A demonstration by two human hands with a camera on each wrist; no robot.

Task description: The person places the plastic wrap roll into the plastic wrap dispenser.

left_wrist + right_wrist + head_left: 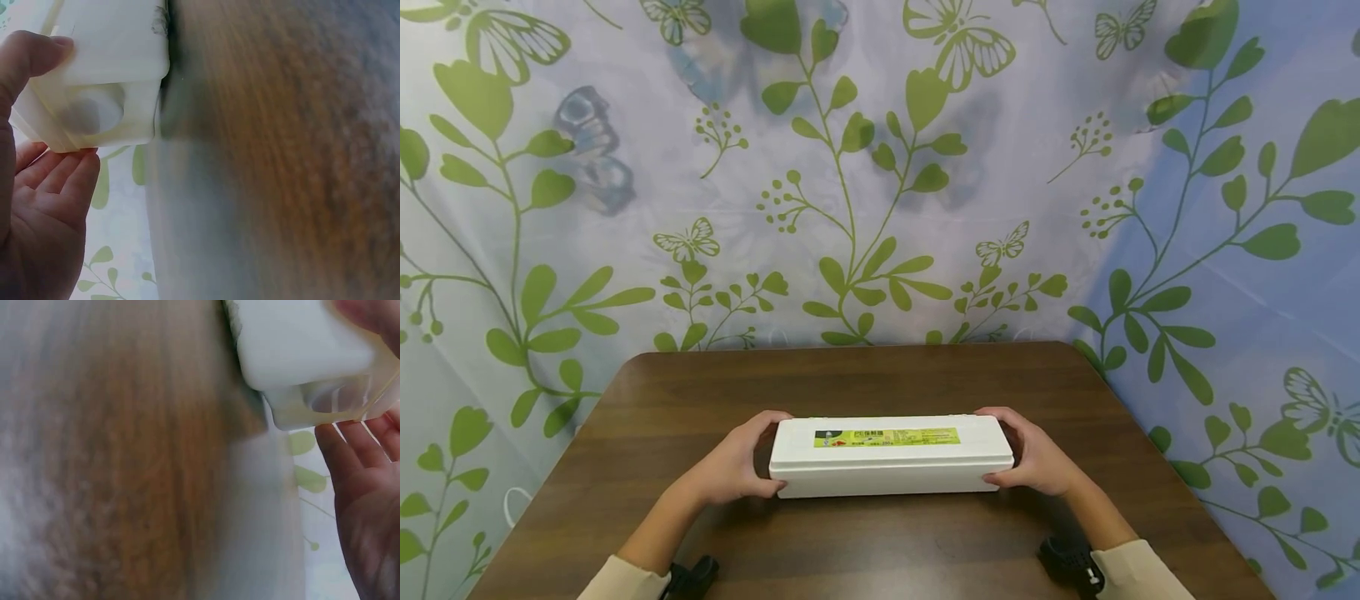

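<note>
A long white cling film box (891, 479) with a green and yellow label lies crosswise in front of me, over the middle of the table. My left hand (741, 462) grips its left end, thumb on the near side and fingers round the far side. At the opposite end my right hand (1033, 454) holds it the same way. The left wrist view shows a rounded recess in the end of the cling film box (119, 50), between thumb and fingers. A similar recess appears on the box (300, 344) in the right wrist view. Whether its underside touches the table cannot be told.
The brown wood-grain table (850, 379) has rounded far corners. Behind it and on the right hangs a pale curtain (880, 208) printed with green leaves and butterflies. A black strap (692, 577) is on the left wrist, another black strap (1071, 567) on the right.
</note>
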